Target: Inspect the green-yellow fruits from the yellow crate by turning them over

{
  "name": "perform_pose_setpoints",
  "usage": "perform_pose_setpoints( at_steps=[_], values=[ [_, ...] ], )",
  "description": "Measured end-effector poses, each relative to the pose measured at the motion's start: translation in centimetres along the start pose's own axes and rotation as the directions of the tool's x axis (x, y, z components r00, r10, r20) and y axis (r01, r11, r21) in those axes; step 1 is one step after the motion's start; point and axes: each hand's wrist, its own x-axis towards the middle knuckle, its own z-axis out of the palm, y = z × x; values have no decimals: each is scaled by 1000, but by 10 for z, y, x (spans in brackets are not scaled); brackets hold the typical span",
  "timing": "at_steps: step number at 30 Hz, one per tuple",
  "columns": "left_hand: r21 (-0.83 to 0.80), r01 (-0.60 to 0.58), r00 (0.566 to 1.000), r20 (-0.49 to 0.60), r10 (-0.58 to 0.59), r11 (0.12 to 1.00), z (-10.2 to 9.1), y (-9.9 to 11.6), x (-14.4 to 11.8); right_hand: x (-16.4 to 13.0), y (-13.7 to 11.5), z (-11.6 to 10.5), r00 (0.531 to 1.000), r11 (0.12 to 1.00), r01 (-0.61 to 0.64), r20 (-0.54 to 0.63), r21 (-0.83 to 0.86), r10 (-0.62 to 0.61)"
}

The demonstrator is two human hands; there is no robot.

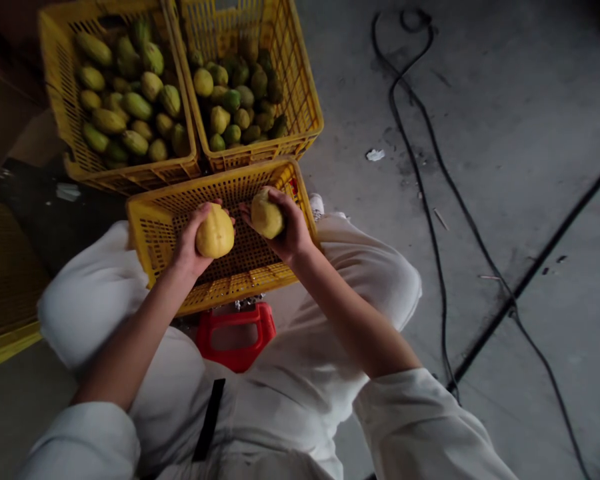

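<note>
My left hand (pixel 189 245) is wrapped round a smooth, rounded yellow fruit (pixel 215 232), with the thumb along its upper side. In my right hand (pixel 294 230) sits a second fruit (pixel 267 215), duller yellow with a dark patch low on its side. Both look like small papayas or quinces; I cannot tell which. The two hands are a little apart, above a shallow yellow plastic crate (pixel 153 257) with slotted walls, standing between my knees. No fruit shows on the part of its slotted bottom that I can see.
Beyond the shallow crate stand two deeper yellow crates, the left one (pixel 55 67) and the right one (pixel 305 87), each holding many green-yellow fruits. A red plastic handle-shaped piece (pixel 266 327) lies below me. Black cables (pixel 433 220) cross the concrete floor at right. Another yellow crate (pixel 10 280) is at left.
</note>
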Motion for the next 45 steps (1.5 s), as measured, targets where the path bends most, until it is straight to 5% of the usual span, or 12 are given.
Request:
perform_pose_setpoints(
  at_steps=[19, 23, 32, 37, 45],
  values=[
    [115, -95, 993, -55, 102, 989, -12, -4, -2, -6, -12, 8, 999, 998, -54, -6, -31, 54],
    [84, -72, 992, -99, 80, 994, -5, -1, -1, -5, -11, 12, 993, 995, -96, -69, -33, 93],
    [-2, 50, 999, 5, -50, 999, -5, 5, -2, -9, -14, 16, 981, 983, -179, -88, -33, 176],
    [-1, 8, 1000, -19, -8, 1000, -3, 4, -2, -9, -7, 11, 988, 977, -150, -43, -154, 145],
    [14, -50, 995, -87, 51, 999, -1, 0, -2, -9, -17, 19, 973, 977, -210, -105, -41, 205]
  ],
)
